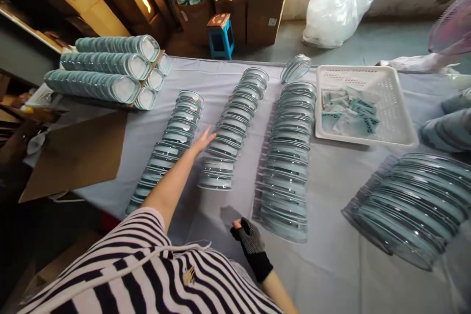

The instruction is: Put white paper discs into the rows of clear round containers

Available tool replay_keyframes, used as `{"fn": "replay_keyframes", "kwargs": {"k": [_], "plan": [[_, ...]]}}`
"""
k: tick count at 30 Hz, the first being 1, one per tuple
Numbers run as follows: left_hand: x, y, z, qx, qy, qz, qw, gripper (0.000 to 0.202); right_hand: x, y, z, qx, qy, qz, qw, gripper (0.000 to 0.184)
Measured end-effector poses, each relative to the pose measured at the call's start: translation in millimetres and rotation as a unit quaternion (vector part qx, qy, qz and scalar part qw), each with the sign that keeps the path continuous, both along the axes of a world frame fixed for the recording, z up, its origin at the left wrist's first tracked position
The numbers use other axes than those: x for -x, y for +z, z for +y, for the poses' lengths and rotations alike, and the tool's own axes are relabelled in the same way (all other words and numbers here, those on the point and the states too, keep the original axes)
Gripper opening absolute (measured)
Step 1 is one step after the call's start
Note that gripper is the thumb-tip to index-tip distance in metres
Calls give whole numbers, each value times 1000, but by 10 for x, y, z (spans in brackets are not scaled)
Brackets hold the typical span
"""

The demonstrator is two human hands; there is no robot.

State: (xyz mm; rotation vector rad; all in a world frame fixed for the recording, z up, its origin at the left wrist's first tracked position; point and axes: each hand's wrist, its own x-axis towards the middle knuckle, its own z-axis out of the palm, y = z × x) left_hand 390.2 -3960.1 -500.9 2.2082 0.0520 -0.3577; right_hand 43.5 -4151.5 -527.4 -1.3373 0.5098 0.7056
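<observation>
My bare left hand [204, 141] reaches forward with its fingers stretched out, at the left side of the middle row of round clear plastic cases [233, 122]. Its fingertips are close to the cases; I cannot tell whether they touch. A short stack at the near end of that row [216, 174] sits slightly apart. Left of my arm runs another row of cases [180, 125]. My right hand [248, 235], in a black fingerless glove with grey dots, is closed low over the cloth, and no object shows in it. Beside it stands the longer right row of cases [289, 157].
A white plastic basket [399, 108] holds printed packets [353, 110]. More cases [415, 206] lie at the right. Stacked cases [99, 66] and a cardboard sheet [79, 149] are at the left. Beyond the table are a blue stool [221, 37], cartons [267, 7] and a white bag [336, 12].
</observation>
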Motion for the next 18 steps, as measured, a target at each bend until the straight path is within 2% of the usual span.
{"fn": "replay_keyframes", "kwargs": {"k": [3,5,8,12,14,15,18], "plan": [[224,-183,-134,12,-3,24,1000,78,-162,12,319,-78,54,42,995,66],[332,-261,-292,16,-2,30,999,83,-244,36,437,-112,61,65,990,74],[514,-315,-524,20,-5,34,999,85,-306,91,436,-175,2,76,982,84],[635,-290,-751,13,-5,8,1000,85,-373,141,286,-261,-67,98,958,73],[478,-217,-848,-4,-11,-38,999,82,-417,135,228,-273,-113,129,947,73],[324,-164,-900,-14,-15,-60,998,80,-437,127,208,-277,-136,145,940,73],[-381,19,-1101,-37,7,-67,997,79,-490,99,167,-293,-175,176,923,72]]}}
